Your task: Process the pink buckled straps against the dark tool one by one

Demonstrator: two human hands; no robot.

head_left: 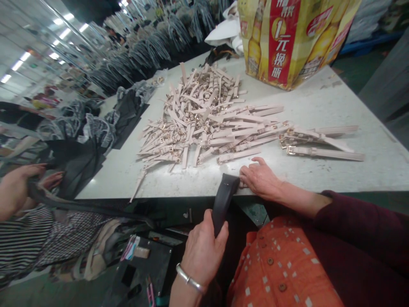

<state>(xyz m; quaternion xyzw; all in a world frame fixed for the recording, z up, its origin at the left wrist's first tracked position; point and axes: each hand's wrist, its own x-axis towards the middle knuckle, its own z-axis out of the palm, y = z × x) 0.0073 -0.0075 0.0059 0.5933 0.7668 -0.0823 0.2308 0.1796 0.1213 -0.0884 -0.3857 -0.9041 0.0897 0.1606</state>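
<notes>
My left hand (204, 243), with a silver bangle at the wrist, is wrapped round a black strap (223, 200). The strap's folded, stitched end reaches up to the front edge of the table. Just right of that end, my right hand (260, 177) rests on the tabletop with its fingers curled down. Whatever is under its fingertips is mostly hidden. Beyond both hands lies a large heap of pale beige buckle straps (204, 115) with small gold buckles. Several more beige straps (326, 151) lie apart, to the right of the heap.
A yellow and red carton (287, 42) stands at the back of the white table (361, 106). At left, a co-worker's hand (15, 189) holds a long black strap. Below the edge, a dark surface (159, 260) carries small tools. Wrapped grey bundles (143, 51) fill the background.
</notes>
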